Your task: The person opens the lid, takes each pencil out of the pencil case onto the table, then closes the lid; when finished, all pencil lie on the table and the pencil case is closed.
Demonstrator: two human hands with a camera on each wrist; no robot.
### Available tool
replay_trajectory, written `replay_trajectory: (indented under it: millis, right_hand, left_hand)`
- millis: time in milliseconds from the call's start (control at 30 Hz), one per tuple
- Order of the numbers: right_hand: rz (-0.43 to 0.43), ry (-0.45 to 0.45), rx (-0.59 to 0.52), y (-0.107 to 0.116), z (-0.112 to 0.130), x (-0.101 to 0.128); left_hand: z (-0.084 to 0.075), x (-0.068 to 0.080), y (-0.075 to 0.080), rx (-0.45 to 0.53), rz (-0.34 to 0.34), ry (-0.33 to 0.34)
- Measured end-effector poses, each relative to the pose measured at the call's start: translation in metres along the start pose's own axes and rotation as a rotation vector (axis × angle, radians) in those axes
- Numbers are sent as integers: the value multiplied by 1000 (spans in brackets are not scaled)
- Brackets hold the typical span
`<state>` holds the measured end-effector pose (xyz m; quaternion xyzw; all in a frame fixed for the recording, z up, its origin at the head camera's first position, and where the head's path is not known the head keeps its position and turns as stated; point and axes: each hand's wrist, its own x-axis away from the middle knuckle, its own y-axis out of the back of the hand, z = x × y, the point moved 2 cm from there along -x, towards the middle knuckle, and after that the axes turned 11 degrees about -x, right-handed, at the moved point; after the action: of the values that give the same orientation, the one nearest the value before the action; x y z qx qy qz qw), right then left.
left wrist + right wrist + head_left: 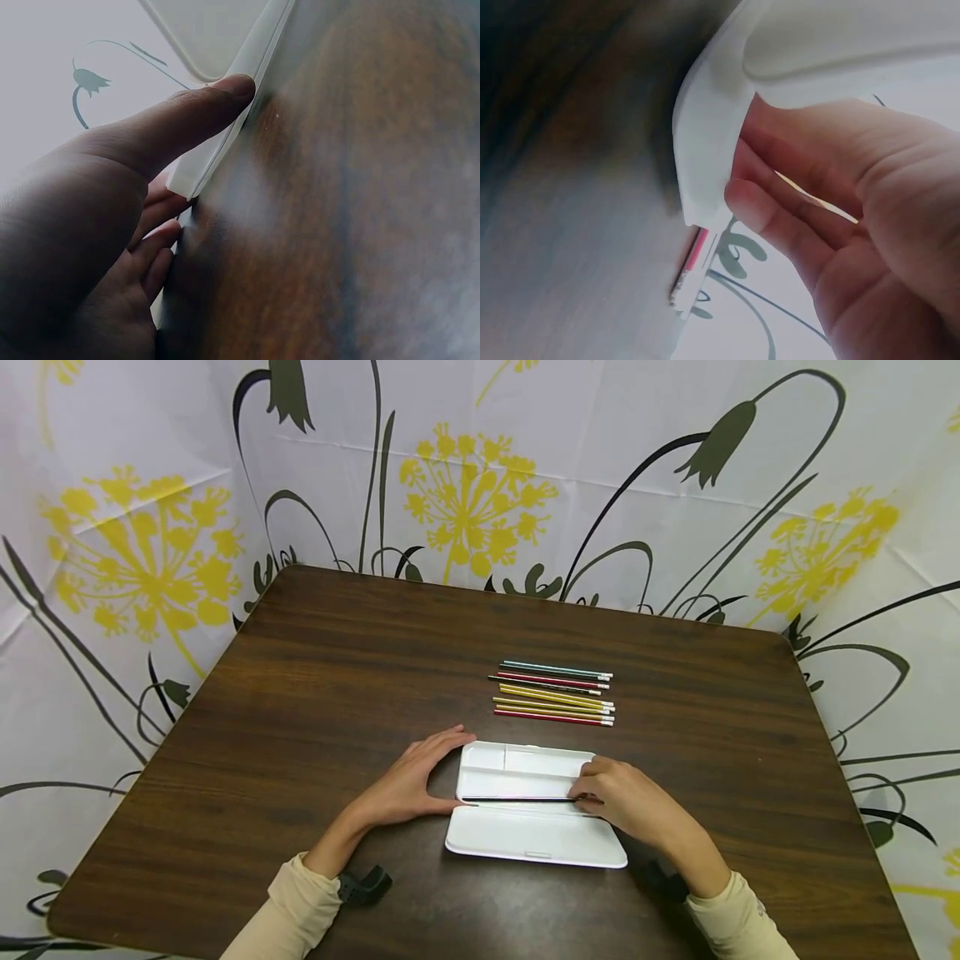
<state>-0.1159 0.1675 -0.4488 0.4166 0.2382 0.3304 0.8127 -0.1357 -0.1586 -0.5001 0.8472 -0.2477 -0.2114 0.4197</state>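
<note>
No legible text or labels.

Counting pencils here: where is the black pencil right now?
In the head view, the black pencil lies inside the open white case, along its hinge, between the left hand and the right hand.

Right hand [630, 802] covers the right end of the black pencil [517, 799] and of the white case [525, 839]. Desk's [337, 693] near corners run off the picture's edge. Wrist views blurred; the left hand's [97, 225] fingertips tuck under the case edge, unseen.
</note>
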Motion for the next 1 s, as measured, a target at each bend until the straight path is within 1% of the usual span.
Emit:
replay_trajectory:
  millis: [167, 233, 433, 700, 833, 1000]
  right_hand:
    - [-23, 6, -28, -1, -3, 2]
    - [-39, 5, -65, -1, -4, 4]
    - [-100, 39, -209, 2, -11, 8]
    - [-181, 50, -325, 12, -23, 16]
    - [-190, 37, -344, 18, -29, 17]
    - [-204, -8, -304, 29, -42, 12]
  left_hand:
    - [-1, 0, 0, 2, 1, 2]
    - [0, 0, 0, 0, 1, 4]
    - [0, 0, 0, 0, 1, 4]
    - [0, 1, 0, 1, -2, 5]
    - [0, 1, -1, -4, 4, 13]
    - [0, 1, 0, -4, 6, 14]
